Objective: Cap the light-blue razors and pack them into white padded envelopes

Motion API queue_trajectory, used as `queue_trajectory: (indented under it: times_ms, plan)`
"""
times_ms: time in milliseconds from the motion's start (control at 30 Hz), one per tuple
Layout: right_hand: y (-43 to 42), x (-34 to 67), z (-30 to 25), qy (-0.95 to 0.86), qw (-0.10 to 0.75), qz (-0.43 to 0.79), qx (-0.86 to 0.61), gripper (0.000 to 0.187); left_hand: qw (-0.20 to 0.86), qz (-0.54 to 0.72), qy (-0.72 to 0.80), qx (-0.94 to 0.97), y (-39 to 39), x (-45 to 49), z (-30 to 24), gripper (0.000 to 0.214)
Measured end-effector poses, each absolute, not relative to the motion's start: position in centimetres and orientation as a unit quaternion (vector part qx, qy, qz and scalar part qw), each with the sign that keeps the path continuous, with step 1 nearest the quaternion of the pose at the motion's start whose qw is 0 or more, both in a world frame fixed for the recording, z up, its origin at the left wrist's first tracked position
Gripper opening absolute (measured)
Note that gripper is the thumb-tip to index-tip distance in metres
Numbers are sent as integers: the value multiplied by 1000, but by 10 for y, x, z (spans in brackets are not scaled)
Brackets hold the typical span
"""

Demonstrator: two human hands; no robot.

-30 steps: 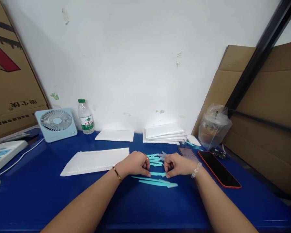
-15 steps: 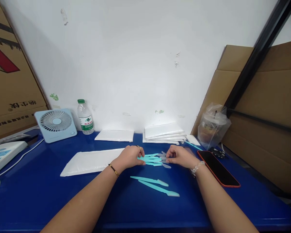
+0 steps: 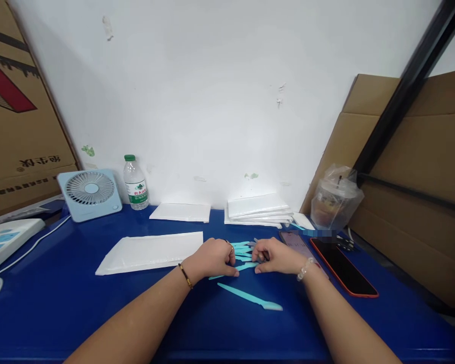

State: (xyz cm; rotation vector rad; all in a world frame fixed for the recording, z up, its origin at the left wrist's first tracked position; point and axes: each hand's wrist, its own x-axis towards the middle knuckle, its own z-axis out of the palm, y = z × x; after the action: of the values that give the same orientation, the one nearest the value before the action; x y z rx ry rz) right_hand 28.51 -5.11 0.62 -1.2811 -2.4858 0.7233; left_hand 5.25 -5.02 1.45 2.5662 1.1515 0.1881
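Several turquoise eyebrow razors [image 3: 243, 256] with translucent blade ends lie bunched between my two hands. My left hand [image 3: 217, 259] pinches the handle of the nearest razor in the bunch, thumb toward me, its thin tail sticking out below the palm. At the blade end, my right hand [image 3: 272, 256] has thumb and fingers closed around that same razor's tip; the fingers partly hide the other tips. A single eyebrow razor [image 3: 246, 294] lies apart on the blue table [image 3: 227, 333], nearer to me, its blade end to the right.
Behind my left hand lies a white padded envelope [image 3: 147, 251]. More white envelopes [image 3: 258, 207] are stacked by the wall. Two phones, one in an orange case [image 3: 343, 268], lie right. A bagged drink cup [image 3: 333, 199], water bottle [image 3: 135, 184] and blue fan [image 3: 91, 194] stand at the back.
Both hands have come nearer to me and closer together. One of the two loose razors in front has been taken up against the bunch; the other still lies there.
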Motion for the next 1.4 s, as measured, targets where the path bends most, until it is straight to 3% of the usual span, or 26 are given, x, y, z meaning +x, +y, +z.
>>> queue_trajectory:
  times_ms: [200,367,500,600,733,833,1000,1400]
  plan:
    - [-50,280,1,-851,106,259,-444,20,173,49,405,897,-50,54,13,16]
    - [-43,296,0,-821,175,248,-484,19,117,71,443,886,-40,46,16,11]
    - [-39,303,0,-802,195,226,-517,21,117,102,447,881,-41,44,20,32]
    - [-38,303,1,-801,203,179,-535,16,172,86,365,911,-54,50,21,44]
    - [-39,302,5,-804,209,173,-529,18,219,19,296,929,-65,58,16,21]
    - [-43,299,12,-795,240,248,-498,27,213,55,329,918,-60,57,14,15]
    - [-51,293,20,-758,306,381,-431,36,276,128,416,857,-40,41,17,25]
    - [-49,291,14,-746,392,357,-403,31,482,137,368,783,-30,32,20,30]
